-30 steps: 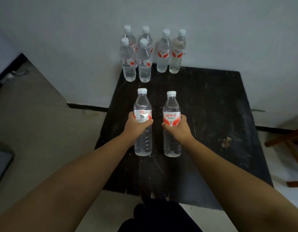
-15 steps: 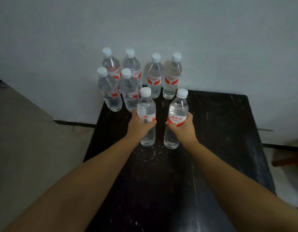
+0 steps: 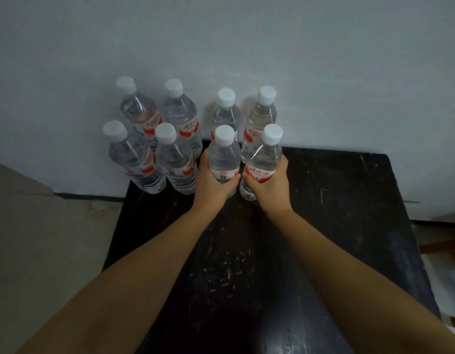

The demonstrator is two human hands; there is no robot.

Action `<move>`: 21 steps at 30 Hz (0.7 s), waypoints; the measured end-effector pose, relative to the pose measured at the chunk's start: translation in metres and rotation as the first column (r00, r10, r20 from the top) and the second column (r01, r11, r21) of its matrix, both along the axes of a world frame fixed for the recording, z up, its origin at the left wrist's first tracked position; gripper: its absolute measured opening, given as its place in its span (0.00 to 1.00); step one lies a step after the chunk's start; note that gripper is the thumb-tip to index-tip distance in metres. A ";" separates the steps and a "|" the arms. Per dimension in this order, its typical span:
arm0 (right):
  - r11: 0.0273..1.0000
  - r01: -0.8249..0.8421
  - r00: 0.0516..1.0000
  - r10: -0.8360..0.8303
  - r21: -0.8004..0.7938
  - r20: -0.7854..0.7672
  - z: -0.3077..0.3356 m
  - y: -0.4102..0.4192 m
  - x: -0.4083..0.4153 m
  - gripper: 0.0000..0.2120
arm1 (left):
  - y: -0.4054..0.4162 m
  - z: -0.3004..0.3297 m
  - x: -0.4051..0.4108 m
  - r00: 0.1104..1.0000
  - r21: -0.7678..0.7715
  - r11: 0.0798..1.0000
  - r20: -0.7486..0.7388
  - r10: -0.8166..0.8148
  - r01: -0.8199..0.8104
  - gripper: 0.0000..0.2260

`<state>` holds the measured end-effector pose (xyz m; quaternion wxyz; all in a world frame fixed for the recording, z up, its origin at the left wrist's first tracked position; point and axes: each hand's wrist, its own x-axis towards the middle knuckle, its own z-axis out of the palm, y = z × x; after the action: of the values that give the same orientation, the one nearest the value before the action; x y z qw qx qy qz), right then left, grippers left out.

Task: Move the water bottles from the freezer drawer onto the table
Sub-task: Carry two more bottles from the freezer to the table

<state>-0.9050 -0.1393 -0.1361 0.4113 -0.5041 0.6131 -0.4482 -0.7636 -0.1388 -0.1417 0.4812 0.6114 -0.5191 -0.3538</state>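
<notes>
Left hand (image 3: 216,183) wrapped round bottle (image 3: 222,159); right hand (image 3: 268,186) wrapped round second bottle (image 3: 263,162). Both bottles upright at frame centre, bases at or just above dark worktop (image 3: 349,200), contact unclear. Six-bottle group (image 3: 175,139) just beyond and left. Judgement: set down, release.

Bottle (image 3: 223,159) per hand (image 3: 213,186), table (image 3: 349,226) rear

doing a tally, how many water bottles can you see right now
8. Back row by the wall: four. In front, two at left, one in the left hand, one in the right hand. None seems hidden.
</notes>
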 end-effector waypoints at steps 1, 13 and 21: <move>1.000 -0.016 1.000 0.016 -0.015 -0.002 -0.002 0.000 0.001 0.39 | 0.000 -0.002 0.000 1.000 -0.009 1.000 -0.011 -0.003 0.002 0.34; 0.989 -0.090 0.995 0.094 0.118 -0.032 -0.001 0.013 -0.007 0.43 | 0.010 0.002 0.010 0.996 0.094 0.992 0.020 -0.088 0.085 0.39; 0.900 -0.157 0.890 0.307 0.407 -0.337 -0.005 0.085 -0.016 0.25 | 0.085 0.008 0.033 0.943 0.451 0.889 0.260 -0.210 0.074 0.29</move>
<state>-0.9214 -0.0541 -0.1407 0.4186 -0.5680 0.6901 -0.1613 -0.7301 -0.0535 -0.1338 0.2202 0.7099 -0.5377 -0.3979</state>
